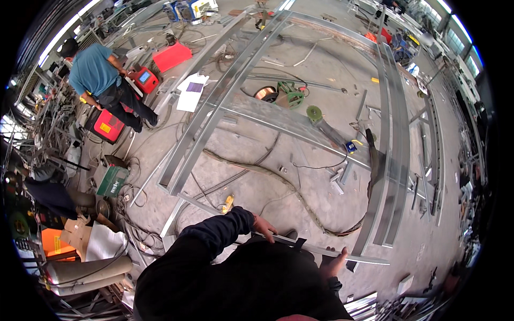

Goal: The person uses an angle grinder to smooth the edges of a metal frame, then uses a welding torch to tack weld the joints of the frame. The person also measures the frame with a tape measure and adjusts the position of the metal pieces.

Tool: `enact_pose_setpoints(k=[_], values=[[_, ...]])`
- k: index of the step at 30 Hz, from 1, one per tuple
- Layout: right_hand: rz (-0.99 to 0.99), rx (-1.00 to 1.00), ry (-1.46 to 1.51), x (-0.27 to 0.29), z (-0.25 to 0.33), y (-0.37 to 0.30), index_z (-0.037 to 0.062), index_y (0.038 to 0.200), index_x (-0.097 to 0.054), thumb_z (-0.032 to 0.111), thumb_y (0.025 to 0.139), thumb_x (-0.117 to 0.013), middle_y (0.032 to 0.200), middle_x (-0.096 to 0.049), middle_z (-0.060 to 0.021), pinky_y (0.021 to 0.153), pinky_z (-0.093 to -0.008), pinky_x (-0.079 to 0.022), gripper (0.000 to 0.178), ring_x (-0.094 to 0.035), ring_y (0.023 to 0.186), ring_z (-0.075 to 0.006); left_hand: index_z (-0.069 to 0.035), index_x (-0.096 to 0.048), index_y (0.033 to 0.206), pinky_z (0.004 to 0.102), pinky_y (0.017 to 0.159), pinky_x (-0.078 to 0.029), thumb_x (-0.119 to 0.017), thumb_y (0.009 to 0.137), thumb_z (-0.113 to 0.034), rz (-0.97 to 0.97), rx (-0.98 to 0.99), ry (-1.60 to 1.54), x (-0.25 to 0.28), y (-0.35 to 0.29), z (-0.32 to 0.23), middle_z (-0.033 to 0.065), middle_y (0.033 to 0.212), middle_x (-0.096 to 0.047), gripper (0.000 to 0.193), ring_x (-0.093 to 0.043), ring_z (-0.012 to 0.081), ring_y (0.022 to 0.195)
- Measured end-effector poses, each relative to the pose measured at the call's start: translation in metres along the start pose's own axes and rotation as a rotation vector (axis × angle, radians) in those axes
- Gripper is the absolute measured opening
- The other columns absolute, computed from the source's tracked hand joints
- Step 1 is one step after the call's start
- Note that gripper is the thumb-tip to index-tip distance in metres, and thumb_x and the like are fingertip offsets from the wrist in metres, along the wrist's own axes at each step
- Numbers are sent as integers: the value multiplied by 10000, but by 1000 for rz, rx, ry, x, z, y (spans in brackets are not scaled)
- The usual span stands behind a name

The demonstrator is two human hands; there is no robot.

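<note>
A long, thin metal bar (pixel 316 249) crosses in front of my body, at the near end of a large frame of grey metal profiles (pixel 384 187). My left hand (pixel 263 227) is closed around the bar left of its middle. Farther right, close to the frame's near right corner, my right hand (pixel 334 262) grips the same bar with the thumb uppermost. A small black piece (pixel 300 243) sits on the bar between my hands. My torso and dark sleeves hide part of the bar's left stretch.
Inside the frame lie a thick cable (pixel 292 187), a copper wire spool (pixel 266 94), a green disc (pixel 314 113) and a blue-and-yellow tool (pixel 350 146). A yellow object (pixel 228 203) lies left. A person (pixel 99 75) stands by red machines (pixel 107 125). Loose cables and a green box (pixel 112 179) crowd the left.
</note>
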State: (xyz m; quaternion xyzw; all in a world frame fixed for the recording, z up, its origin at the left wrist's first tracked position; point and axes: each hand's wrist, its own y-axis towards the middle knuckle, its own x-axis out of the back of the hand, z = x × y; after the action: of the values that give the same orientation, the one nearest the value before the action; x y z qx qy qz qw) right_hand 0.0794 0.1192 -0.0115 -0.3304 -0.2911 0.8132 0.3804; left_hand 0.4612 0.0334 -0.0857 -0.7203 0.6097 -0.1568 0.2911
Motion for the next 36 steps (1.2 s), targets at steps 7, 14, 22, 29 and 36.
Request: enact_pose_setpoints(k=[7,14,22,29,36], values=[[-56,15,12,3,-24,0,168,1346,-438,456,902,-758,1099,-512,-90,888,-398,-543,618,-577,979,-261,-28,-384,1609,396,1255,-246,-607,882,-780,1,31,70,2,-1,19,181,1621,-448,1068,-357,310,1529],[103,127,93,10,-6,1,191,1584,-391,777,929,-556,1452,-520,-86,1113,-517,-412,895,-537,1272,-293,-40,-418,1594,402,1219,-324,-612,909,-745,-52,33,191,15,-9,0,189,1601,-475,1002,-438,320,1482],[-136,77,0,0,12,57,175,1475,-450,754,904,-616,1344,-588,-119,1019,-492,-470,830,-582,1212,-294,-22,-344,1623,321,1169,-372,-611,1040,-441,-4,20,-115,1,4,22,138,1576,-507,766,-475,202,1425],[-33,-33,-135,11,-19,49,173,1626,-218,700,932,-611,1556,-391,-157,1018,-525,-489,957,-521,1301,-324,-38,-388,1608,337,1162,-387,-599,1050,-385,-15,81,-98,-3,-26,33,136,1561,-515,690,-481,220,1421],[54,-199,85,63,-70,59,9,1533,-424,693,950,-562,1375,-615,-257,1107,-499,-483,909,-641,1216,-384,1,-428,1574,370,1231,-308,-625,1001,-444,55,101,-35,13,-44,44,192,1616,-448,752,-385,283,1511]])
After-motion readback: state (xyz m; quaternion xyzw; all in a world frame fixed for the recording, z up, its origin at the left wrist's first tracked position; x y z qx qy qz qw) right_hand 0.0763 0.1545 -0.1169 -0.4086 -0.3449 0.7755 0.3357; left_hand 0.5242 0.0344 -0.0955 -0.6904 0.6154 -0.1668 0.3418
